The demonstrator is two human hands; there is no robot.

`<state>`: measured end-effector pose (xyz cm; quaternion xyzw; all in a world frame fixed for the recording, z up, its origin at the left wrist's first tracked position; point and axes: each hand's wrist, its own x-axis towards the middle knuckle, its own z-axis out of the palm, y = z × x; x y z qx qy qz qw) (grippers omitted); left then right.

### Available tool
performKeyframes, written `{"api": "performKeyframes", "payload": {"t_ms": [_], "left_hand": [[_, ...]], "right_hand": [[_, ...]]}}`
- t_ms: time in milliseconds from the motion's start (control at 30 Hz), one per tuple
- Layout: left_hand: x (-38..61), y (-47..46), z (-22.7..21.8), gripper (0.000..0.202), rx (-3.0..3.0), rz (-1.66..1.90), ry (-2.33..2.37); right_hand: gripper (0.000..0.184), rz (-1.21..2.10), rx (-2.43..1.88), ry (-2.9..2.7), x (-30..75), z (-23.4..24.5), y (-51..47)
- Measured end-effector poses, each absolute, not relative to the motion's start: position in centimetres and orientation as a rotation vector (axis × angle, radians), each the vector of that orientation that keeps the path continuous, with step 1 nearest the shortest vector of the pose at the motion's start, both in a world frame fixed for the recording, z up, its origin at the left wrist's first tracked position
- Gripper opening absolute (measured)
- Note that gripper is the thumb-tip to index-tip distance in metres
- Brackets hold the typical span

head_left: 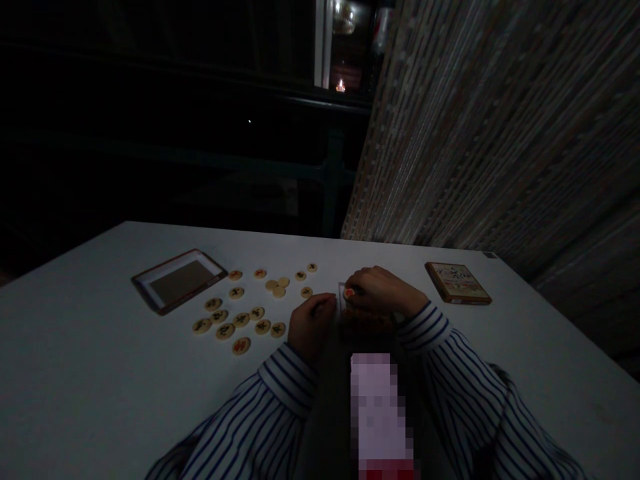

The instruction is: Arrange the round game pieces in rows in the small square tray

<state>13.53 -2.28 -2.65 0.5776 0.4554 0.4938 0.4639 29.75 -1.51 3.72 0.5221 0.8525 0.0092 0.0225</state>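
Note:
Both my hands rest close together on a white table [90,373], in striped sleeves. My left hand [310,327] is curled, its fingertips touching a small clear container [344,301] that stands between the hands. My right hand [381,291] is closed in a pinch on a round wooden game piece [349,292] with a red mark, held at the container's top. Several more round pieces [240,319] with black or red marks lie scattered on the table to the left of my hands.
An open box tray [179,280] lies at the left rear of the table. A printed box lid [457,283] lies at the right. A ribbed wall [500,120] rises behind the table on the right; the room beyond is dark.

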Motion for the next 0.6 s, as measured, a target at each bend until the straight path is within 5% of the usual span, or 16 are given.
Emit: {"api": "performKeyframes", "payload": {"t_ms": [600], "left_hand": [[13.52, -2.04, -3.38, 0.02, 1.428, 1.2, 1.114]], "right_hand": [[0.024, -0.027, 1.531, 2.639, 30.04, 2.76, -1.02]]}}
